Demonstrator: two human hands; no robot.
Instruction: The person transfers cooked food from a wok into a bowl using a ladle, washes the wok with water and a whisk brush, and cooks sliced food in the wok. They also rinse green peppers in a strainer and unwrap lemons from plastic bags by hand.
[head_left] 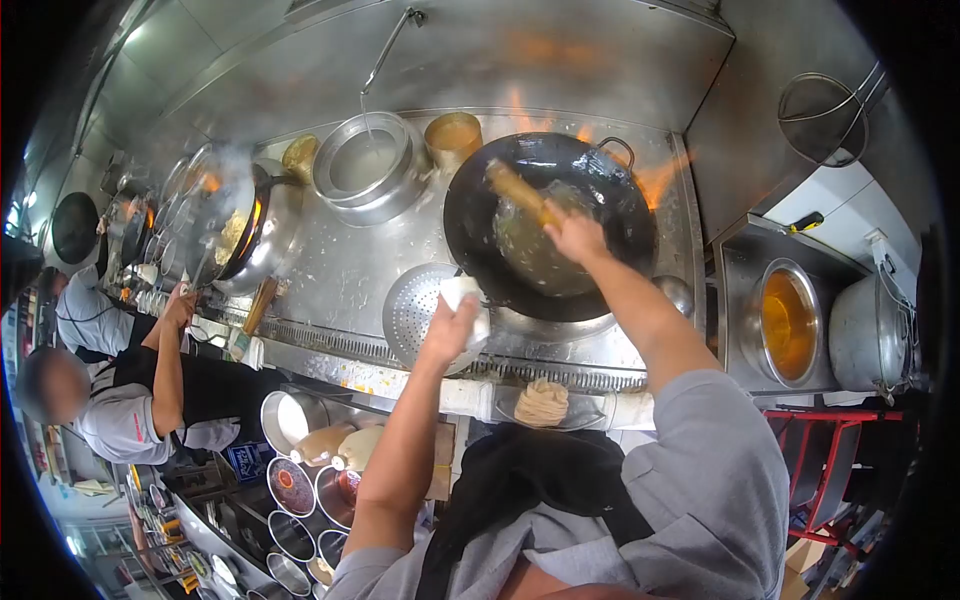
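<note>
A large black wok (610,190) sits on the burner in front of me, tilted, with cloudy liquid in its bottom. My right hand (578,238) is closed around a bamboo wok brush (515,187), which is over the inside of the wok and slightly blurred. My left hand (450,328) grips a folded white cloth (462,290) at the wok's near left edge; whether a handle lies under the cloth is hidden. Just beside that hand, a perforated skimmer (408,308) rests on the stove top.
Flames (655,185) rise behind and right of the wok. A metal pot (340,205) stands under a tap (385,60). A basin of orange liquid (785,320) is at right. A co-worker (130,410) handles a steaming wok (270,225) at left. Sauce containers (290,485) stand below.
</note>
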